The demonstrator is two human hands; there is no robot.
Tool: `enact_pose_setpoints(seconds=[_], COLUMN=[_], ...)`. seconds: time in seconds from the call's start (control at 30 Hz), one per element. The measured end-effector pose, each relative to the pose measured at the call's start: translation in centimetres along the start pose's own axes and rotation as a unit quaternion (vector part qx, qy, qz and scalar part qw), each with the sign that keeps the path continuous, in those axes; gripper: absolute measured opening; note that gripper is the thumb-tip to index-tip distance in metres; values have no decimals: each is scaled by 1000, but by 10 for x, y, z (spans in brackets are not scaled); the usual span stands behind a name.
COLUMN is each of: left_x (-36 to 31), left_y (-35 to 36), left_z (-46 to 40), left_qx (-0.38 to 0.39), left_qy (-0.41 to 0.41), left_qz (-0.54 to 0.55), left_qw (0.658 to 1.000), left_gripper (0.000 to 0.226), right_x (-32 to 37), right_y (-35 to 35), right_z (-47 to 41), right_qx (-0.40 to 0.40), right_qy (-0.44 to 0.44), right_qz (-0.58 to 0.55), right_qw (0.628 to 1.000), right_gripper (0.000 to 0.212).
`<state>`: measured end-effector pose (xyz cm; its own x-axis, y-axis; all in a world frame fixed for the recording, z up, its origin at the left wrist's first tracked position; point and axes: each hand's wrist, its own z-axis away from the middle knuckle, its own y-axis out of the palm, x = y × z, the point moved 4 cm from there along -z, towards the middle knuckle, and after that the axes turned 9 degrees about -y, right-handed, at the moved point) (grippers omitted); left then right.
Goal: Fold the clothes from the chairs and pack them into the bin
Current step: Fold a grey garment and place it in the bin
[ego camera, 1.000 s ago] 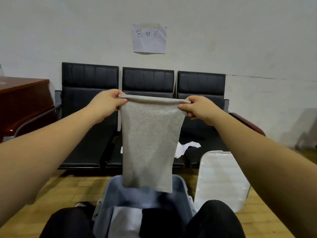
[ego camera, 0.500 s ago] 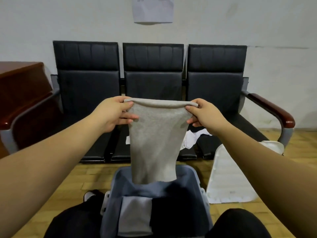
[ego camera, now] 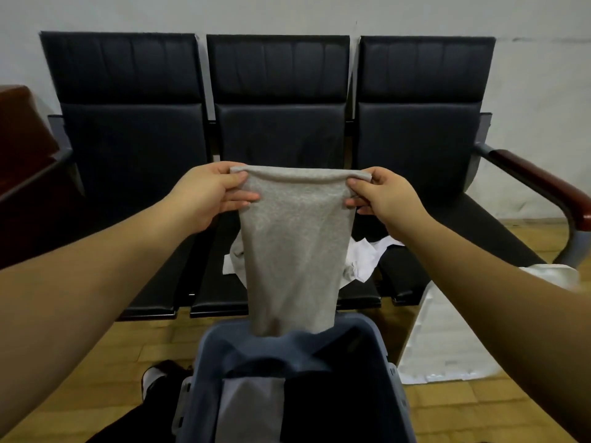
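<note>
Both hands hold a folded grey garment (ego camera: 292, 251) up by its top corners: the left hand (ego camera: 208, 195) has its grip pinching the left corner, the right hand (ego camera: 380, 196) the right one. The garment's lower edge hangs into the far end of the blue bin (ego camera: 383, 353), above folded clothes (ego camera: 252, 407). White clothes (ego camera: 364, 257) lie on the black chairs (ego camera: 281, 123) beyond.
</note>
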<state>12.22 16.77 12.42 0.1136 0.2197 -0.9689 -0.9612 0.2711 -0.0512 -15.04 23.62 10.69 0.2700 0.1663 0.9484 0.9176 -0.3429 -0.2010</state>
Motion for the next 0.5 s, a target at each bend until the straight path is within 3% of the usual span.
enact_pose_setpoints(seconds=[0.27, 0.5], left_x=[29, 108], left_y=[10, -2], left_z=[-108, -118], left_qx=[-44, -13], left_qy=[12, 3], left_qz=[-19, -15], left_qw=[999, 1000], left_gripper=[22, 18], right_x=[-77, -148], right_y=[16, 33], right_z=[-79, -53], right_qx=[-2, 34], right_qy=[33, 57], right_qz=[8, 6], right_qw=[999, 998], right_gripper=[6, 3])
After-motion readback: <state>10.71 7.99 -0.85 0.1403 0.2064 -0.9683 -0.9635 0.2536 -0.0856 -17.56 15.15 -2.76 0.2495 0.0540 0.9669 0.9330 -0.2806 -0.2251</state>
